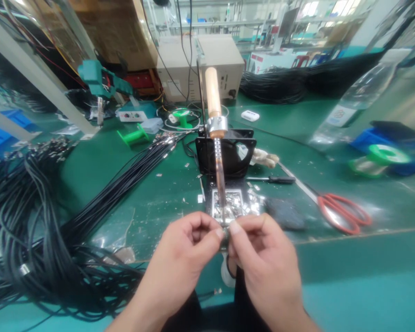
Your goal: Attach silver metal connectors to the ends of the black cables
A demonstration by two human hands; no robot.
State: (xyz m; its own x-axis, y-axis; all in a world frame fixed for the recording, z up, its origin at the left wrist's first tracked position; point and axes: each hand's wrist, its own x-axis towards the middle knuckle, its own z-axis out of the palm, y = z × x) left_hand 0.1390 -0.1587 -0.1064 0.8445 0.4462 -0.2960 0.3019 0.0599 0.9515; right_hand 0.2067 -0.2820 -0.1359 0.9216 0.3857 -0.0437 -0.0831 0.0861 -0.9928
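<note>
My left hand and my right hand meet just below the tip of a soldering iron, fingers pinched together. Between the fingertips is something small and dark, too hidden and blurred to name. The iron, with its wooden handle, hangs upright from a stand, tip down. Behind the fingertips, a shallow tray holds many small shiny metal pieces. A black cable runs down beside my right hand.
Bundled black cables cover the left side. A black fan stands behind the tray. Rightward are a screwdriver, a dark block, red-handled scissors, a solder spool and a plastic bottle.
</note>
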